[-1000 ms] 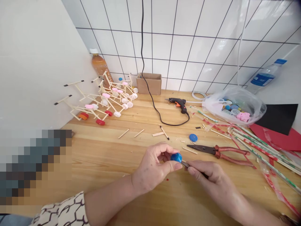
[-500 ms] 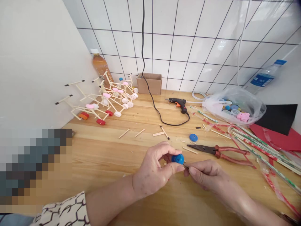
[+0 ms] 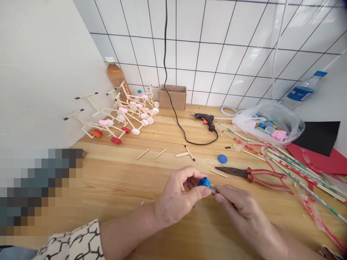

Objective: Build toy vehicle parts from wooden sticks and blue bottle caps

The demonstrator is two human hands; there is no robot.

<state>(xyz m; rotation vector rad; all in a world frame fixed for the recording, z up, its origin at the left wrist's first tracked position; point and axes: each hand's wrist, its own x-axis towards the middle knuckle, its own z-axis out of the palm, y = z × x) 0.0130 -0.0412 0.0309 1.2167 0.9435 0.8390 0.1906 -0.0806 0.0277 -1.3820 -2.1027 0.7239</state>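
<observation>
From the head camera, the left hand (image 3: 175, 191) pinches a blue plastic bottle cap (image 3: 204, 182) between thumb and fingers above the counter (image 3: 108, 187). The right hand (image 3: 244, 209) grips a slim metal-tipped tool (image 3: 213, 190) against it. The cap looks light and stiff, best held by its rim.

Bright even light, soft faint shadows, glare on white wall tiles (image 3: 252, 57), bent wide-angle edges, pixelated patch (image 3: 38, 195)

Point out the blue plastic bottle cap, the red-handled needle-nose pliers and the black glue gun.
Blue plastic bottle cap (image 3: 204, 182), head view, top face.
Red-handled needle-nose pliers (image 3: 248, 175), head view, pivot.
Black glue gun (image 3: 206, 117), head view, body.
</observation>
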